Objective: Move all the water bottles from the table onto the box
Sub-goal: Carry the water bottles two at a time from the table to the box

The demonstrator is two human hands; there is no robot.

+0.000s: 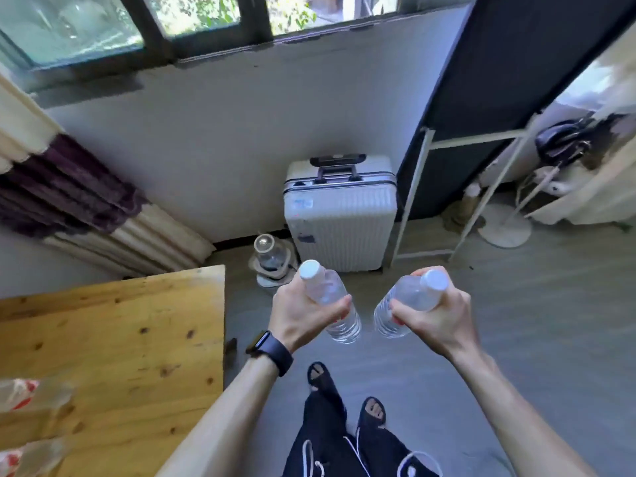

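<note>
Each hand carries one water bottle over the floor, just right of the table [120, 339]. The left hand [303, 318] has fingers and thumb wrapped round the middle of a clear bottle [330, 297], white cap pointing up and away. The right hand [437, 315] is clamped the same way on a second bottle [409, 297], which is tilted with its cap to the far right. The two are near each other but apart. No cardboard box shows; the white suitcase [340, 218] against the far wall looks the likely target, though that is a guess. For a good carry, grip at mid-body, turn each one upright before setting down, and land them one at a time on the flat top, apart and away from the edge. Steer round the glass jar [268, 256] on the floor beside the suitcase. Two blurred bottles [31, 394] with red labels lie at the near left of the table, so more trips seem needed.
</note>
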